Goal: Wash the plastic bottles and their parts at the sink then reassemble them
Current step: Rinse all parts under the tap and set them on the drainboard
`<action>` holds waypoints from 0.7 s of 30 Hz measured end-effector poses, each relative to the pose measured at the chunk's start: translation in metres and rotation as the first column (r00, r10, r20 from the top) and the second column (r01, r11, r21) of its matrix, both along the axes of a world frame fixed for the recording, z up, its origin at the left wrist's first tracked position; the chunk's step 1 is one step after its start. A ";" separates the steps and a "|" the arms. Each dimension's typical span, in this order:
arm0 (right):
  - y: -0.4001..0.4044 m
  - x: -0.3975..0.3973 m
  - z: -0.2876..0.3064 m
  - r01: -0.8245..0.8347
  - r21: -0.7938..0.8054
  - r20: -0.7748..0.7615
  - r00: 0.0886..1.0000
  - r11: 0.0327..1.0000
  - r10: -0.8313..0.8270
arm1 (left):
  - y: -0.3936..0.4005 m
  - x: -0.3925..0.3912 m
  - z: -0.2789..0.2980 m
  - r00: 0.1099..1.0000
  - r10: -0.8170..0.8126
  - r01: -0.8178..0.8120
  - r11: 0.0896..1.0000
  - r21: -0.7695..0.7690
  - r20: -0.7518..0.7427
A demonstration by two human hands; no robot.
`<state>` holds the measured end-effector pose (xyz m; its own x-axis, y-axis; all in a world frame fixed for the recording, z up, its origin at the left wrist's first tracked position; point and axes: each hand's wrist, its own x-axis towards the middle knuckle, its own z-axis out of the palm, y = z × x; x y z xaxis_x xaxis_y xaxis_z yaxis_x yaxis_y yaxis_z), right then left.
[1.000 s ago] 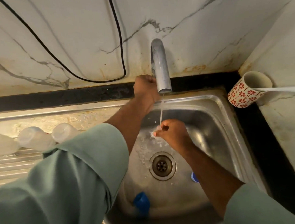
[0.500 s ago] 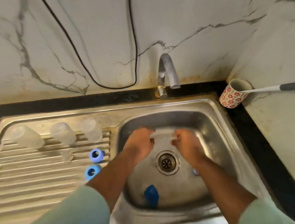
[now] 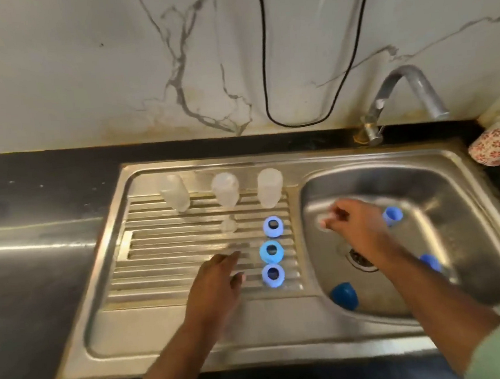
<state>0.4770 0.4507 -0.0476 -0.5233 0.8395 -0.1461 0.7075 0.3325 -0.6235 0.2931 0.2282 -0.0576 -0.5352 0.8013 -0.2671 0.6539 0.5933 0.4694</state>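
A stainless steel sink unit point(image 3: 170, 326) is set into a black counter point(image 3: 30, 178), backed by a white marble-veined wall point(image 3: 81, 68) with a black cable point(image 3: 265, 67) looping down it. The ribbed drainboard point(image 3: 159, 272) takes the left part of the unit and the basin point(image 3: 475, 260) the right, with a curved metal tap point(image 3: 400, 85) at the basin's far edge and a red-flowered cup point(image 3: 496, 146) at the counter's far right corner. 3 translucent bottles point(image 3: 225, 191) stand upright in a row along the drainboard's far edge, their long axes vertical, apparently mouth down. Nearer, by the drainboard's right edge, 3 blue rings point(image 3: 271, 251) sit in a line running front to back, holes facing up, and a small clear part point(image 3: 228, 225) lies just left of the farthest ring. In the basin a dark blue cap point(image 3: 344, 296) lies at the near left, and 2 lighter blue pieces point(image 3: 392, 215) lie toward the right wall. The left hand point(image 3: 218, 285) hovers low over the drainboard's near half, fingers loosely extended, holding nothing. The right hand point(image 3: 354, 222) is over the basin's left part, fingertips pinching a small pale part point(image 3: 324, 222) too blurred to identify.
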 end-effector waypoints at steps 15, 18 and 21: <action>-0.111 -0.155 -0.033 -0.388 0.029 0.112 0.917 0.921 0.382 | -0.027 -0.055 -0.024 0.998 -0.005 0.007 1.000 -0.030 0.069; -0.112 -0.137 -0.026 -0.304 -0.022 0.001 0.953 0.953 0.304 | -0.021 -0.051 -0.019 0.998 -0.004 0.004 1.000 -0.003 0.068; -0.102 -0.092 -0.014 -0.121 -0.016 -0.088 0.989 0.993 0.119 | -0.009 -0.034 -0.007 0.998 -0.039 0.036 0.998 0.053 0.056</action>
